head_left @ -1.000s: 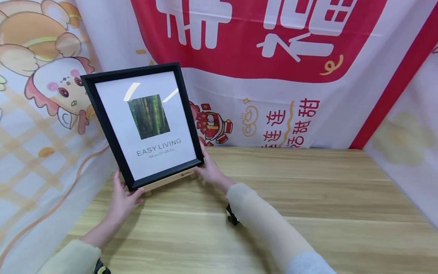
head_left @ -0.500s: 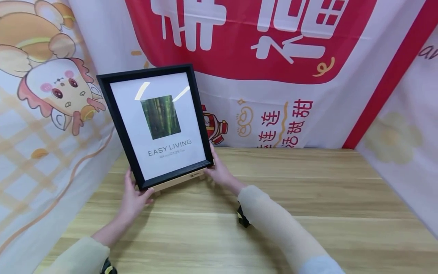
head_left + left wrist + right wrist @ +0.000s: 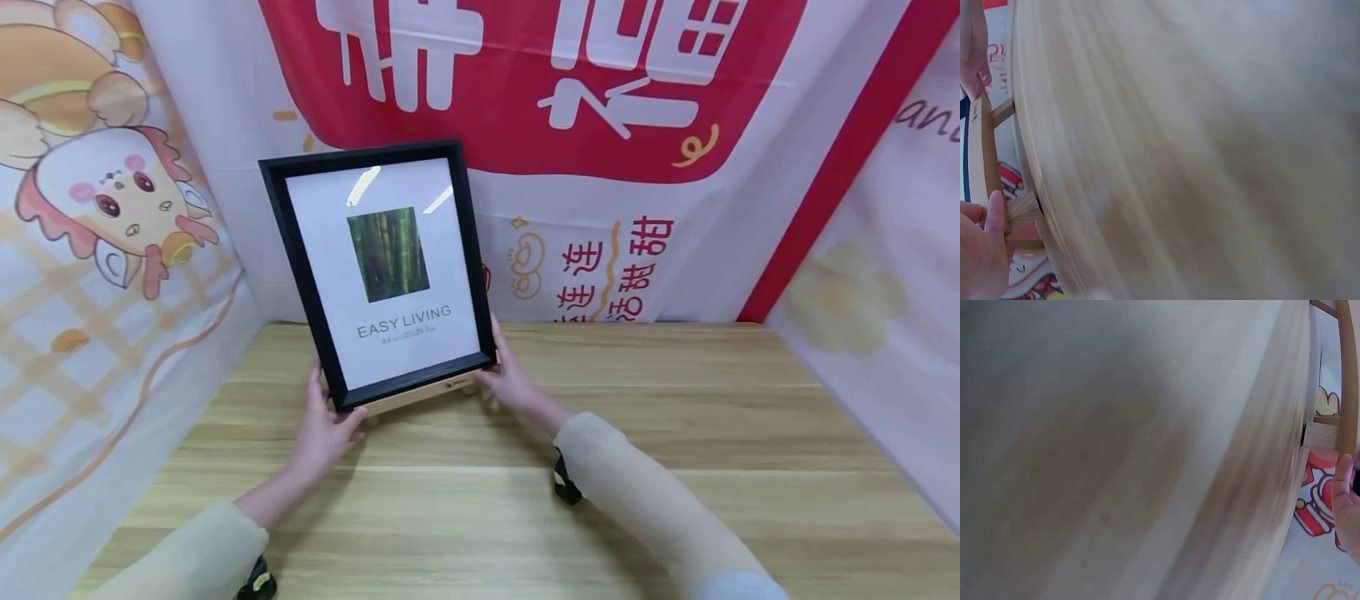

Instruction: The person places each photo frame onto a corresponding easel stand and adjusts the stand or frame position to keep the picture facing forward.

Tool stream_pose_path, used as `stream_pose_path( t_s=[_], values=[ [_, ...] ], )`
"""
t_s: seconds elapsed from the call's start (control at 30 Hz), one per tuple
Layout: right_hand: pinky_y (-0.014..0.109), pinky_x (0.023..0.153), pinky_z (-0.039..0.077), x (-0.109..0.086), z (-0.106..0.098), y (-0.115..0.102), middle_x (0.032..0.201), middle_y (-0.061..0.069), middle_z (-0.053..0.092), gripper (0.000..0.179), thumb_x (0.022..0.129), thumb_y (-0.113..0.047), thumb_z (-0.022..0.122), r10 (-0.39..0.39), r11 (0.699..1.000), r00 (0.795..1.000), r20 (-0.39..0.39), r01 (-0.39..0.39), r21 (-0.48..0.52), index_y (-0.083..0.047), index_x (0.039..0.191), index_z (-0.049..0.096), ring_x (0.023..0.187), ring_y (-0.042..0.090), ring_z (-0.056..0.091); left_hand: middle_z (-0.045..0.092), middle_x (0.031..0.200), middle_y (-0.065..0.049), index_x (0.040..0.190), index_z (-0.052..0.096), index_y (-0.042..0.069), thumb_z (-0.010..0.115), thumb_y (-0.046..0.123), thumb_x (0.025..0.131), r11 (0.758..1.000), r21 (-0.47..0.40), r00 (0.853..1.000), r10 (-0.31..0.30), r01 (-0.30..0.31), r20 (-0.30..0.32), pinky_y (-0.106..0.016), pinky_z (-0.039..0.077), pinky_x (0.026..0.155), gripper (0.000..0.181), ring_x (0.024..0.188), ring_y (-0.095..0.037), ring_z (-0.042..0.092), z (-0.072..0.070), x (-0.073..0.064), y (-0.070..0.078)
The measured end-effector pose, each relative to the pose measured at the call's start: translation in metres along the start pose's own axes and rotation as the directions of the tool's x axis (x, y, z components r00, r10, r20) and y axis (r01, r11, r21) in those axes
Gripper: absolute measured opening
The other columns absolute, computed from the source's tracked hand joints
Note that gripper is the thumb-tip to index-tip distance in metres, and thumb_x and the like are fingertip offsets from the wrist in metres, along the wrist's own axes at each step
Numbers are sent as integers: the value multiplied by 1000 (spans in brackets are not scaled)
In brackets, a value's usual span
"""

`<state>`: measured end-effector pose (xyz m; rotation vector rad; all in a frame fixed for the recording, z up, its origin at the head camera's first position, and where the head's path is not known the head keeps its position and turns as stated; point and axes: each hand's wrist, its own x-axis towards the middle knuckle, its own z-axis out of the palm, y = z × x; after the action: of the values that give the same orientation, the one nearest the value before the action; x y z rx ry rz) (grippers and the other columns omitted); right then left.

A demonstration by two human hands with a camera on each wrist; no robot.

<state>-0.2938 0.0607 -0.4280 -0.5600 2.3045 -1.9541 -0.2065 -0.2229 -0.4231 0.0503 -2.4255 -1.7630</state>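
A black picture frame (image 3: 388, 271) with a bamboo print and the words "EASY LIVING" leans back on a small wooden easel (image 3: 423, 394), toward the back of the table. My left hand (image 3: 322, 433) holds the lower left corner, its thumb on the end of the easel's ledge and its fingers up the frame's side. At the lower right corner my right hand (image 3: 513, 379) grips the other end likewise. The left wrist view shows both ends of the ledge (image 3: 988, 150) held, with short wooden feet (image 3: 1024, 207) under it. The easel's back is hidden behind the frame.
The wood-grain table (image 3: 675, 450) stretches out in front and to the right. A red and white printed cloth (image 3: 592, 158) hangs close behind the frame. Cartoon-printed cloth (image 3: 112, 217) lines the left side, and another pale cloth (image 3: 862, 275) hangs at the right.
Both hands have shifted the easel and picture frame steadily to the right along the table, keeping the same hold. The head view has also turned slightly to the right.
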Motion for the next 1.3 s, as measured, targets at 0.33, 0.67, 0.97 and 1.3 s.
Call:
stream_pose_path(
  t_s=[0.33, 0.67, 0.97, 1.3],
  values=[
    [53, 73, 56, -19, -29, 5, 160, 17, 3, 111, 84, 23, 54, -10, 1000, 1000, -22, 11, 24, -38, 155, -6, 92, 34, 61, 24, 147, -32, 153, -12, 39, 61, -9, 89, 1000, 12, 999, -4, 4, 45, -39, 60, 66, 109, 103, -46, 58, 26, 5, 6],
    [55, 78, 55, -41, -52, -3, 162, 7, 1, 112, 88, 15, 57, 64, 996, 996, -61, -68, -55, -54, 149, -5, 96, 38, 60, 37, 142, -25, 153, -10, 41, 62, -9, 89, 1000, -5, 997, 19, -18, 73, -42, 60, 63, 109, 101, -41, 60, 51, 10, 12],
    [51, 80, 56, -59, -71, 0, 157, 21, 13, 111, 85, 18, 58, 32, 992, 991, -130, -48, -117, -40, 155, -6, 102, 41, 59, 36, 146, -24, 152, -9, 44, 66, -6, 88, 1000, 14, 992, 21, -22, 125, -42, 60, 62, 111, 97, -40, 63, 72, 16, 19],
    [44, 80, 57, -77, -88, 2, 153, 25, 18, 112, 83, 23, 57, -45, 988, 980, -191, 15, -154, -33, 156, -6, 104, 46, 57, 44, 141, -26, 154, -5, 39, 68, -4, 87, 998, 9, 983, 63, -65, 173, -40, 59, 59, 109, 87, -37, 65, 93, 25, 24]
  ],
)
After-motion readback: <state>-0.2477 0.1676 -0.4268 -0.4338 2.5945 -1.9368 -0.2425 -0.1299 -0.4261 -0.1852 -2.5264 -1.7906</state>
